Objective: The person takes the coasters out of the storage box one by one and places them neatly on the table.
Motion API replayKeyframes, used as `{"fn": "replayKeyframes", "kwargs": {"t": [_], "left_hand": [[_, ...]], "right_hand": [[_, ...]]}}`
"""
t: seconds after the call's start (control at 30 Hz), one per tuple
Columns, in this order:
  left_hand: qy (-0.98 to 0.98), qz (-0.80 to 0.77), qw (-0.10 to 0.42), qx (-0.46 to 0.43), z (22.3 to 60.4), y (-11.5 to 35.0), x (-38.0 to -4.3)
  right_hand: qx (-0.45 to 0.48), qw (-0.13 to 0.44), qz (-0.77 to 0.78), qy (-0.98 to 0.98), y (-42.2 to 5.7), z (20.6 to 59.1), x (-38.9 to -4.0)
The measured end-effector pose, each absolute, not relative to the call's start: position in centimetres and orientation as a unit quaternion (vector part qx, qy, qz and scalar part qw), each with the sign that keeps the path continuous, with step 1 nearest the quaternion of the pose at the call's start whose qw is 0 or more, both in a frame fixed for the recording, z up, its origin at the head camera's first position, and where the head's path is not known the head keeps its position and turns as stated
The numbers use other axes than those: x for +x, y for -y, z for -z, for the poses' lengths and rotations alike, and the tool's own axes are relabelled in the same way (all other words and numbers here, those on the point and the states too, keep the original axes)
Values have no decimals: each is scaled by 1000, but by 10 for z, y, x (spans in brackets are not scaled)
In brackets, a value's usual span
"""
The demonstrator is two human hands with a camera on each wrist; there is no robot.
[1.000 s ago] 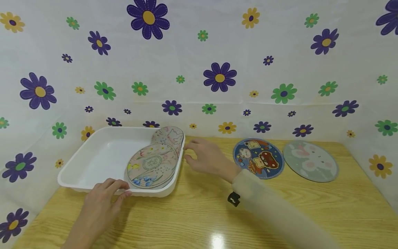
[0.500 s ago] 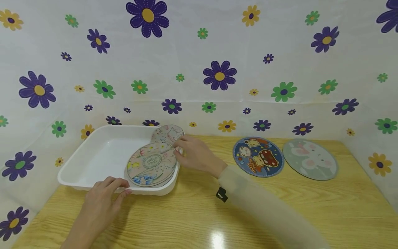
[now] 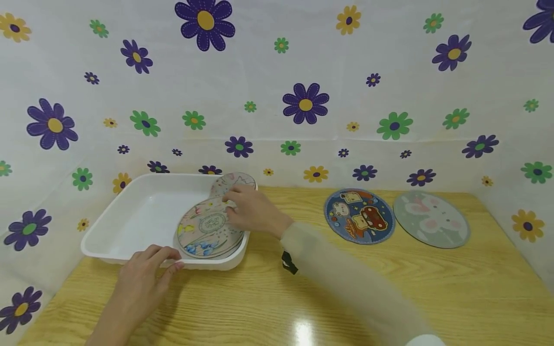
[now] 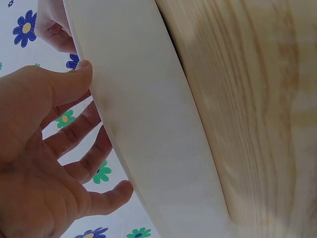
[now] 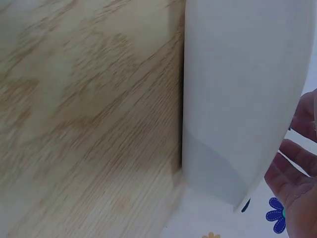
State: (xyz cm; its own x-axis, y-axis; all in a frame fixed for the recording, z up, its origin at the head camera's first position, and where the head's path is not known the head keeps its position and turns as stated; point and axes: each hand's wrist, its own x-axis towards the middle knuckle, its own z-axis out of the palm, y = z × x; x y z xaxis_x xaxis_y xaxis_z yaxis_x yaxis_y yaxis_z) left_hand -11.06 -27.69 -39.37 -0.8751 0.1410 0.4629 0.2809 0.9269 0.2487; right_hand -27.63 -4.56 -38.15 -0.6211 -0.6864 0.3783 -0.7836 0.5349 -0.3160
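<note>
My left hand (image 3: 144, 278) holds the near rim of a white plastic tray (image 3: 99, 245). In the left wrist view its thumb (image 4: 74, 79) lies at the rim while the fingers reach over to the inside. My right hand (image 3: 253, 211) hovers over the tray's right side, its bent fingers overlapping the upper right part of a round pink mat (image 3: 203, 230) with flowers. In the right wrist view, fingers (image 5: 285, 173) show loosely bent beyond the tray wall. Another mat's edge shows under the floral one. Behind it, a pink round mat (image 3: 229, 182) leans at the tray's back right corner.
On the wooden table (image 3: 346, 298), right of the tray, lie a blue round mat (image 3: 346, 228) with cartoon bears and a grey-green round mat (image 3: 421, 235) with a white rabbit. A white flower-print cloth (image 3: 259, 72) rises behind and beside the table.
My right hand has moved left, from beside the tray's right rim to over the floral mat. My left hand and the mats have stayed in place.
</note>
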Motion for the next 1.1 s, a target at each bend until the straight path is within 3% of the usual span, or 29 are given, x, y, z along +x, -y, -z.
{"fn": "replayKeyframes", "kwargs": {"t": [0.4,0.67,1.1], "left_hand": [[952,158,234,-117,396,275,-111],[952,157,234,-122,396,274,-112],[952,155,238,-113,395,276,-111]], "right_hand": [[346,-18,-140,928,74,397,-285],[327,-15,-8,945,81,397,-277],[299,0,-111,948,84,398,-279]]}}
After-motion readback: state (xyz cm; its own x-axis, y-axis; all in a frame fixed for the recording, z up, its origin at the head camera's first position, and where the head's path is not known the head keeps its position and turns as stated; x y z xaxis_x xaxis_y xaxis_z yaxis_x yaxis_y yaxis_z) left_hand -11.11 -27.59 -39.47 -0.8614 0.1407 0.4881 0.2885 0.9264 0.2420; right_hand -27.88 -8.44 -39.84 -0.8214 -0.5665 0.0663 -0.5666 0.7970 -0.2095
